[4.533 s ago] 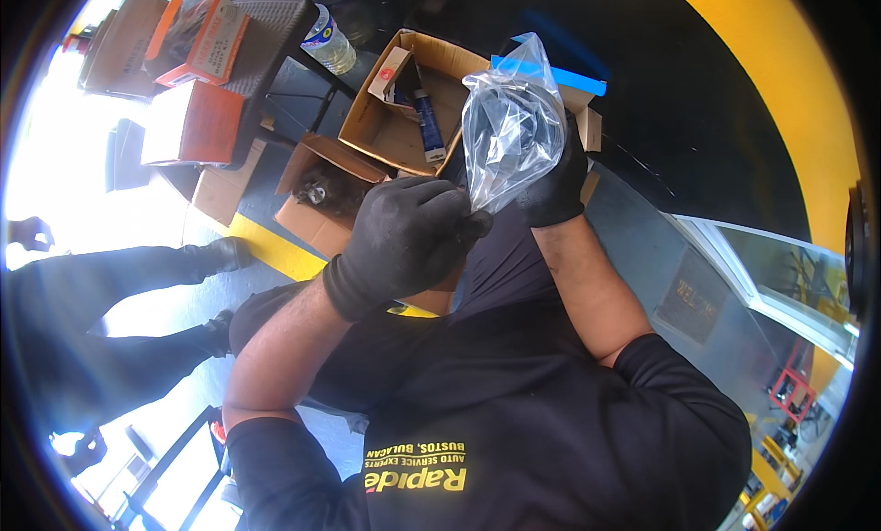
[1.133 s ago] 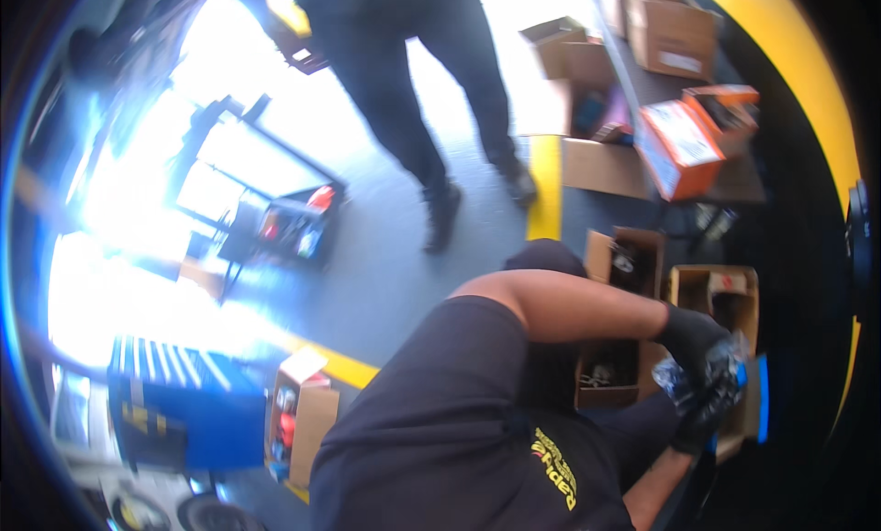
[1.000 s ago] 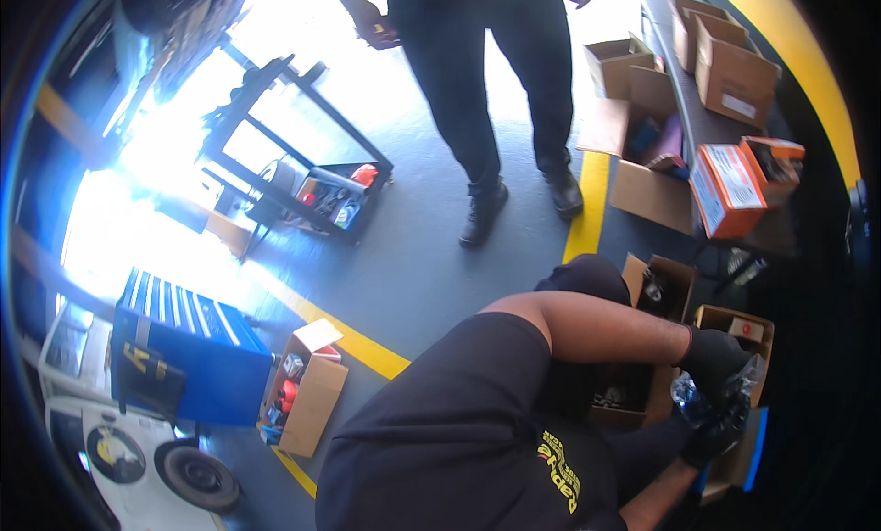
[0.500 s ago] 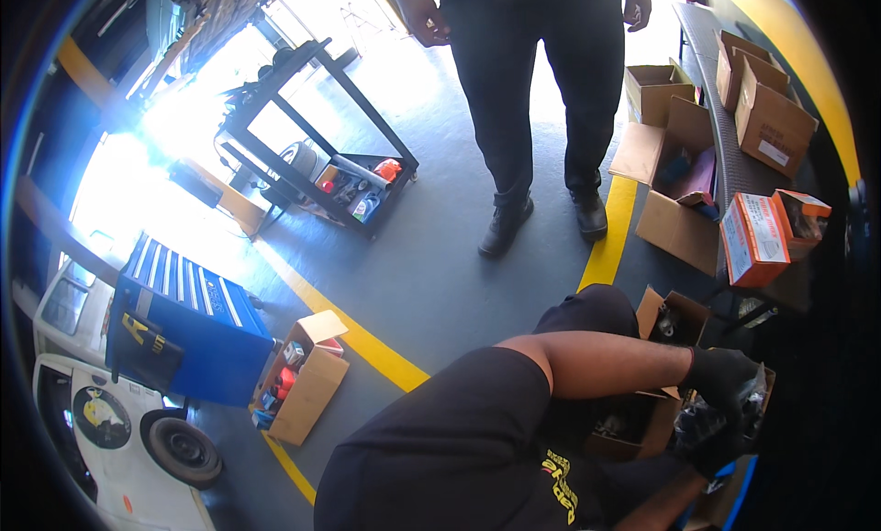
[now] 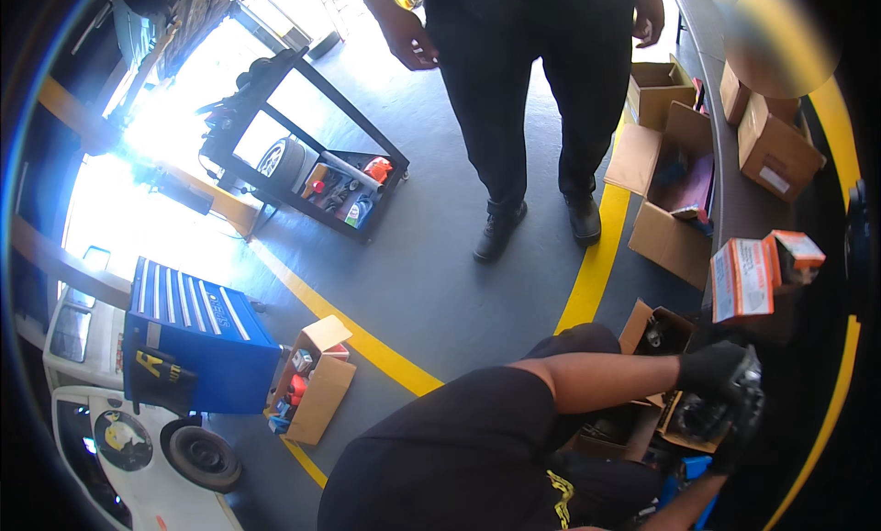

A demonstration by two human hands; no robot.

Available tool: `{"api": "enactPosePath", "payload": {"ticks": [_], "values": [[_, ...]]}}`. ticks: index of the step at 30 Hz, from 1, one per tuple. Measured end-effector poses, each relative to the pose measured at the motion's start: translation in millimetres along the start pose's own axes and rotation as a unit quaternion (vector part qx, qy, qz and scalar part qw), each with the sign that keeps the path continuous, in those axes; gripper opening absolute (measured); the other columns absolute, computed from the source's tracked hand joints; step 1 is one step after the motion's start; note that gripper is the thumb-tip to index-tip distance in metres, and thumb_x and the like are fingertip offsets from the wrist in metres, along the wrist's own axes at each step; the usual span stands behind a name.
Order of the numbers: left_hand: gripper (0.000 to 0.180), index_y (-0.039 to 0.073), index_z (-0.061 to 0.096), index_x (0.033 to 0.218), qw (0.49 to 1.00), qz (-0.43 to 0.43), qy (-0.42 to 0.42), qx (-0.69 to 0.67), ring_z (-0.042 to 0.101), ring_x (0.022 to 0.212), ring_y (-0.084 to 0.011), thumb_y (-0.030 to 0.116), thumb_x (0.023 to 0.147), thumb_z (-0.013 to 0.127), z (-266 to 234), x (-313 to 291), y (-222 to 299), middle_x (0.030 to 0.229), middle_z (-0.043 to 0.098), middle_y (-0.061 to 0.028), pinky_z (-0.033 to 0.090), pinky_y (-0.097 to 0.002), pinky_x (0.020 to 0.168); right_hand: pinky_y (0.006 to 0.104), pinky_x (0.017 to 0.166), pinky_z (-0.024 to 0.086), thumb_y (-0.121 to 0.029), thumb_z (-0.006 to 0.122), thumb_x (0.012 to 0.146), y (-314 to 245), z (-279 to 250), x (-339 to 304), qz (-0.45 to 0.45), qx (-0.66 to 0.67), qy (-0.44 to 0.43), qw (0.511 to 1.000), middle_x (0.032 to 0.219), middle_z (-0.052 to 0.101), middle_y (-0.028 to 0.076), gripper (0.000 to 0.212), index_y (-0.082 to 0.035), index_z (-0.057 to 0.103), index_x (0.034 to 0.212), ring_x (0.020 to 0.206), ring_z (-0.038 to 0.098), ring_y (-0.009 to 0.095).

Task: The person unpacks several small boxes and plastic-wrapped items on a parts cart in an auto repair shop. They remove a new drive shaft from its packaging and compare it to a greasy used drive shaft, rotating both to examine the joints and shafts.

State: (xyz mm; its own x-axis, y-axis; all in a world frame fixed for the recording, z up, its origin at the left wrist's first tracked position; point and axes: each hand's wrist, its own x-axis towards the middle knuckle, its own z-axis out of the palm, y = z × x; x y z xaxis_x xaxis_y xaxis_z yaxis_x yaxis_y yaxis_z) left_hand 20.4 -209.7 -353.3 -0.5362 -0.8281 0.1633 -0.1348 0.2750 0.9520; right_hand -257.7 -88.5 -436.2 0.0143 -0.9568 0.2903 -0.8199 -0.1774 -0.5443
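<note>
Both my hands are in black gloves at the lower right, close together over an open cardboard box (image 5: 677,436). My left hand (image 5: 711,368) is closed on a crinkled clear plastic bag (image 5: 752,369). Just below it, my right hand (image 5: 741,427) is against the same bag, its fingers dark and partly hidden. Whatever the bag contains, I cannot make out. Dark plastic-wrapped items (image 5: 699,415) lie in the box under my hands.
More open boxes with parts (image 5: 656,336) stand beside my arm. Orange-and-white boxes (image 5: 745,279) and cardboard boxes (image 5: 775,150) line the bench (image 5: 730,187). A person (image 5: 532,109) stands ahead. Left are a black cart (image 5: 353,118), a blue tool chest (image 5: 197,343) and a box of parts (image 5: 321,393).
My hands have risen slightly out of the box and moved closer together, with the plastic bag between them. The view has shifted a little.
</note>
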Motion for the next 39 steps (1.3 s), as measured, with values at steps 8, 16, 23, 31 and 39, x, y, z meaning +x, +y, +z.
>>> {"api": "enactPosePath", "payload": {"ticks": [8, 16, 23, 31, 39], "values": [[0.048, 0.003, 0.070, 0.130, 0.963, -0.176, 0.156, -0.131, 0.071, 0.114, -0.0307, 0.036, 0.096, 0.074, -189, -216, 145, 0.119, 0.074, -0.0195, 0.056, -0.0415, 0.099, 0.0472, 0.094, 0.056, -0.017, 0.064, 0.106, -338, -68, 87, 0.094, 0.226, -0.360, 0.900, 0.118, 0.072, 0.022, 0.024, -0.001, 0.070, 0.122, 0.109, 0.071, 0.037], [0.027, 0.004, 0.075, 0.115, 0.805, -0.318, 0.468, -0.180, 0.067, 0.084, -0.0150, 0.026, 0.100, 0.072, -345, -519, 313, 0.096, 0.072, -0.0049, 0.055, -0.0308, 0.075, 0.0471, 0.090, 0.058, -0.035, 0.070, 0.096, -612, -179, 125, -0.027, 0.072, -0.550, 0.832, 0.105, 0.078, 0.022, 0.040, -0.005, 0.074, 0.122, 0.103, 0.076, 0.037], [0.036, 0.000, 0.075, 0.113, 0.323, -0.335, 0.838, -0.285, 0.070, 0.091, -0.0254, 0.032, 0.095, 0.073, -305, -830, 264, 0.109, 0.072, -0.0120, 0.058, -0.0449, 0.080, 0.0475, 0.096, 0.058, -0.048, 0.067, 0.097, -694, -91, 138, -0.151, -0.169, -0.551, 0.803, 0.115, 0.077, 0.022, 0.050, -0.005, 0.074, 0.123, 0.109, 0.074, 0.040], [0.027, 0.004, 0.073, 0.117, 0.113, -0.149, 0.863, -0.469, 0.073, 0.098, -0.0316, 0.025, 0.102, 0.066, -339, -963, 276, 0.112, 0.073, -0.0141, 0.061, -0.0481, 0.086, 0.0479, 0.102, 0.055, -0.053, 0.064, 0.098, -776, 147, 160, -0.188, -0.146, -0.726, 0.645, 0.124, 0.076, 0.023, 0.059, -0.003, 0.073, 0.128, 0.117, 0.072, 0.041], [0.044, 0.005, 0.063, 0.136, 0.233, -0.020, 0.874, -0.425, 0.065, 0.124, -0.0346, 0.025, 0.097, 0.060, -559, -1038, 258, 0.138, 0.064, -0.0170, 0.052, -0.0483, 0.110, 0.0437, 0.089, 0.058, -0.037, 0.070, 0.099, -1081, 319, 246, -0.169, 0.056, -0.572, 0.800, 0.107, 0.077, 0.021, 0.044, -0.003, 0.071, 0.127, 0.100, 0.075, 0.035]]}}
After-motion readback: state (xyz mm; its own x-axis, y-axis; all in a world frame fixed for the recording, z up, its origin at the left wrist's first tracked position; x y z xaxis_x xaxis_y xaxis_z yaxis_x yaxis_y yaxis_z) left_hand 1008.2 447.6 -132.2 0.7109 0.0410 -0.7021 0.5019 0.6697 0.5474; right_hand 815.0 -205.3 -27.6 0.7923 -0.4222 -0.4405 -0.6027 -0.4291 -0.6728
